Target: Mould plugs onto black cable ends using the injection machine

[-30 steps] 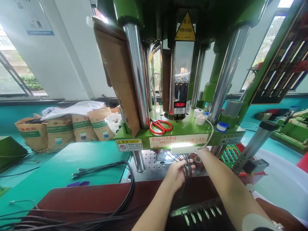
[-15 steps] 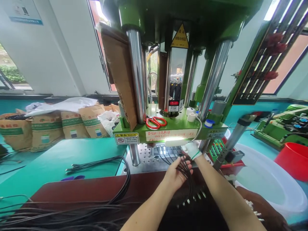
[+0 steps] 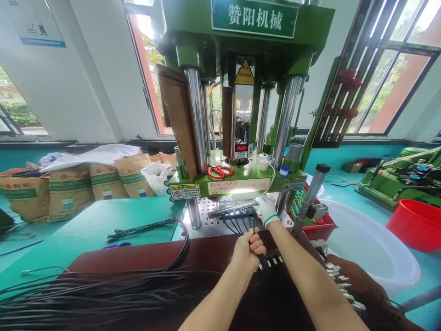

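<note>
Cables (image 3: 237, 225) bunched in my left hand (image 3: 250, 246), metal bar (image 3: 232, 208) now showing beyond them.
From my remote seat, I see the left fingers, loosely spread a moment ago, now curled into a fist around the black strands; I judge that gives me firmer control of the bunch. The strands fan out between fist and bar, running down into the curled fingers. My gloved right hand (image 3: 266, 210) is at the bar's right end; whether its fingertips grip it, I cannot tell.
</note>
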`<state>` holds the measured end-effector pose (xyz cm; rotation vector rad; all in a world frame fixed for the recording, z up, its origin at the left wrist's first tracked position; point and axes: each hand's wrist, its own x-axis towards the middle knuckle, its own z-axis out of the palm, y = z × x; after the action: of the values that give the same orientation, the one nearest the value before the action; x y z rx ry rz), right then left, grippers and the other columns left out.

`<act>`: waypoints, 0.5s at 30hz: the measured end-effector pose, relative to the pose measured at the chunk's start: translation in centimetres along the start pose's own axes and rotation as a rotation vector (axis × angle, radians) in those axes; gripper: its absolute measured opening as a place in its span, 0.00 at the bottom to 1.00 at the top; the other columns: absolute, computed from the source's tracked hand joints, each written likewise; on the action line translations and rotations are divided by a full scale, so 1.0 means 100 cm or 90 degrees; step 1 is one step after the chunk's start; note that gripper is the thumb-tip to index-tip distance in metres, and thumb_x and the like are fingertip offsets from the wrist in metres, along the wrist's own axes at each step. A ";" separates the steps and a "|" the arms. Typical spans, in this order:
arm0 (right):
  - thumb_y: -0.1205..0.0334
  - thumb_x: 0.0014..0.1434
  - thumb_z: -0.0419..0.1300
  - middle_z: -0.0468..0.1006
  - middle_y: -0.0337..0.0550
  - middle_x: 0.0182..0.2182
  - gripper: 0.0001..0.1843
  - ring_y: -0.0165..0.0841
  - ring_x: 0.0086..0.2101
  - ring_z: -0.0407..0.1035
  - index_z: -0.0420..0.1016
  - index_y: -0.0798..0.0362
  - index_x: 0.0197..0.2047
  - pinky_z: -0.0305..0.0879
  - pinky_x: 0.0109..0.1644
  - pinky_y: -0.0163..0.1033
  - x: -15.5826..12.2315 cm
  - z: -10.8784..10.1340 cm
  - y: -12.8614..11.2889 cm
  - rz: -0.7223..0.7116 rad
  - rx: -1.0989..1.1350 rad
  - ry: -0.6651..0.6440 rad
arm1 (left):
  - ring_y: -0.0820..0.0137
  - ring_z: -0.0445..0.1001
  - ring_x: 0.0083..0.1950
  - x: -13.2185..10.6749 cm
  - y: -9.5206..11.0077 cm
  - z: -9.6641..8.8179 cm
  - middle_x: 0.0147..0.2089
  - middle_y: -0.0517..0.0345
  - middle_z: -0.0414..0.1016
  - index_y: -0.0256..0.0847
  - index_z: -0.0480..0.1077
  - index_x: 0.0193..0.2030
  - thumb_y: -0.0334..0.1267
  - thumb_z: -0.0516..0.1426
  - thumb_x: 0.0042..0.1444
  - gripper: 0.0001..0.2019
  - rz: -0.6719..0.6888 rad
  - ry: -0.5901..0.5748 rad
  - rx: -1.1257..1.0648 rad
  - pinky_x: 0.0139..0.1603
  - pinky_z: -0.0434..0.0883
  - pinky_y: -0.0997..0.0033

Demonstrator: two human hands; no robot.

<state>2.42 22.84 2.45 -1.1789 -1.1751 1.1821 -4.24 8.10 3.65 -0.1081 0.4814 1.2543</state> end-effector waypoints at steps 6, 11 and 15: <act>0.50 0.47 0.55 0.56 0.26 0.09 0.14 0.22 0.09 0.50 0.59 0.51 0.30 0.39 0.11 0.26 -0.006 -0.014 -0.006 0.035 0.052 0.030 | 0.85 0.45 0.13 -0.045 -0.031 -0.026 0.16 0.70 0.46 0.31 0.63 0.30 0.32 0.46 0.59 0.09 -0.016 -0.046 0.058 0.15 0.42 0.84; 0.53 0.46 0.53 0.58 0.28 0.09 0.12 0.21 0.08 0.47 0.60 0.52 0.30 0.39 0.11 0.27 -0.025 -0.039 0.004 0.047 -0.004 -0.020 | 0.83 0.49 0.15 -0.039 -0.013 -0.018 0.17 0.69 0.49 0.33 0.64 0.33 0.32 0.49 0.58 0.06 0.089 -0.110 0.073 0.17 0.50 0.82; 0.52 0.48 0.50 0.58 0.29 0.10 0.12 0.22 0.08 0.49 0.60 0.52 0.31 0.39 0.10 0.27 -0.040 -0.063 0.019 0.052 -0.108 -0.072 | 0.81 0.55 0.18 0.002 0.011 -0.011 0.19 0.67 0.55 0.35 0.63 0.33 0.35 0.53 0.55 0.04 0.178 -0.073 0.160 0.22 0.57 0.78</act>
<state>8.58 18.72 0.23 -1.3106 -1.3446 1.2430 -5.53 8.29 2.81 0.2498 0.5628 1.4520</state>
